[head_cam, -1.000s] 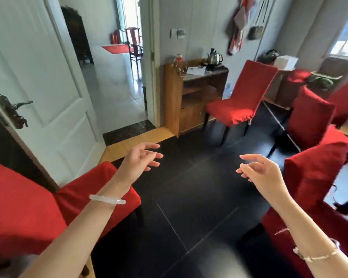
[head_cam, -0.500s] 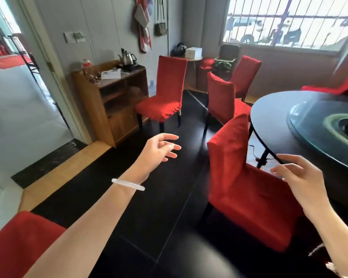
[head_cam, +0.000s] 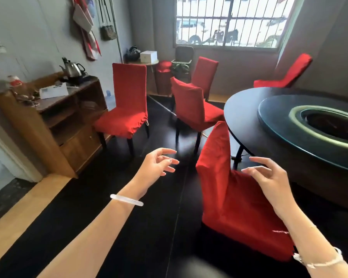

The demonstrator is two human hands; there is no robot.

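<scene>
Cloth in bright red is covering the nearest chair [head_cam: 229,197], which is standing on the dark floor [head_cam: 149,227] with its back just beside the edge of the round black tabletop [head_cam: 247,105]. The right hand [head_cam: 269,181] is hovering over the chair's seat, fingers loosely curved and spread, gripping nothing. The left hand [head_cam: 155,167] is hanging above the floor to the chair's left, apart from it, likewise relaxed and empty. A kettle [head_cam: 71,69] is sitting on the wooden cabinet [head_cam: 54,125] by the wall.
</scene>
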